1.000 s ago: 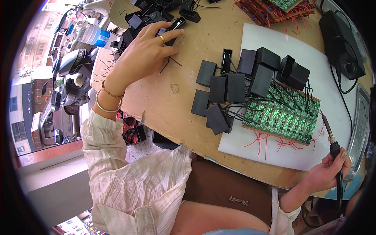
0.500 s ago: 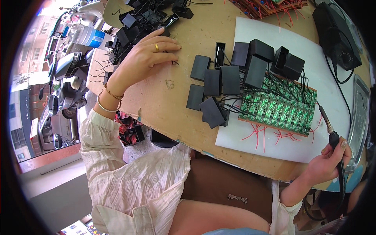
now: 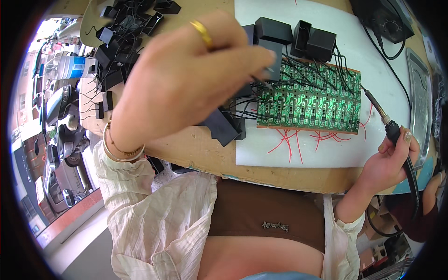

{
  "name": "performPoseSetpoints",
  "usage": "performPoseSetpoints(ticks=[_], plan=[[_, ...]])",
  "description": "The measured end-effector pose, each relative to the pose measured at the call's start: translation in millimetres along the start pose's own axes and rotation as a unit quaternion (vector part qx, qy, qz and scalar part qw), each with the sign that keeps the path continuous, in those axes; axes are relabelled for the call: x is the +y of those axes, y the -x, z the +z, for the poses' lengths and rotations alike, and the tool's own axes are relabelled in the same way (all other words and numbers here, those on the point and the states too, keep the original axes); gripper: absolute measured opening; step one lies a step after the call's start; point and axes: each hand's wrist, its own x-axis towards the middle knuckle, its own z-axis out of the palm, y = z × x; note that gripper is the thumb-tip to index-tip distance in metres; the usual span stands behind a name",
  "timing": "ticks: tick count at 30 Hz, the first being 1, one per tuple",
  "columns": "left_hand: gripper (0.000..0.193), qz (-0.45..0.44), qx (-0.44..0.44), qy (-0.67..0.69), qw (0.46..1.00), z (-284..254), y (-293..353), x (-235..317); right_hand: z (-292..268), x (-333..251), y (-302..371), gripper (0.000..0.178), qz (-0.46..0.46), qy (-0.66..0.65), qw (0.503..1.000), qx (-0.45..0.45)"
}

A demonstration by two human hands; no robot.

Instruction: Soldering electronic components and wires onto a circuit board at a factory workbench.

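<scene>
My left hand [image 3: 186, 79] is raised close to the view, thumb and fingers pinched on a thin black wire near the left edge of the green circuit board [image 3: 308, 100]. The hand hides some of the black plastic boxes there. More black boxes [image 3: 274, 31] stand along the board's far side, and their black leads run onto the board. In my right hand [image 3: 394, 156] is a soldering iron [image 3: 379, 106], held by its black handle. Its tip points up and left, close to the board's right edge. Red wires [image 3: 290, 142] stick out under the board's near edge.
The board lies on a white foam sheet [image 3: 298, 156] on a cardboard-covered table. A heap of black wired boxes [image 3: 119, 46] sits at the far left. At the right are a black dial unit [image 3: 382, 23] and a clear tray [image 3: 418, 107]. Another person's arm [image 3: 430, 196] shows at the right.
My left hand has moved right from the heap of boxes to the board, rising nearer the view with a wire. The whole view has shifted; my right hand still holds the soldering iron.
</scene>
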Motion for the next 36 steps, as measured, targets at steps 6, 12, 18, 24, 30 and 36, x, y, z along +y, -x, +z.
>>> performPoseSetpoints(ticks=[6, 12, 18, 24, 30, 36], plan=[[0.042, 0.035, 0.014, 0.031, 0.999, 36, 2, 7, -5, -14, 2, 0.026, 0.013, -0.053, 0.998, 0.012], [0.028, 0.042, 0.018, -0.031, 0.998, 42, 15, 13, -5, -32, 29, 0.023, 0.011, -0.156, 0.985, -0.075], [0.025, 0.059, 0.069, -0.084, 0.992, 67, 9, 33, 7, -33, 51, 0.026, 0.063, -0.097, 0.989, -0.093], [0.028, 0.052, 0.020, -0.065, 0.996, 60, 11, 36, 6, -32, 51, 0.025, 0.056, -0.119, 0.984, -0.123], [0.025, 0.021, 0.046, -0.045, 0.998, 64, 5, 38, 5, -26, 54, 0.024, 0.036, -0.150, 0.977, -0.148], [0.024, 0.031, 0.004, -0.106, 0.994, 65, 4, 34, 3, -19, 54, 0.023, -0.016, -0.183, 0.964, -0.193]])
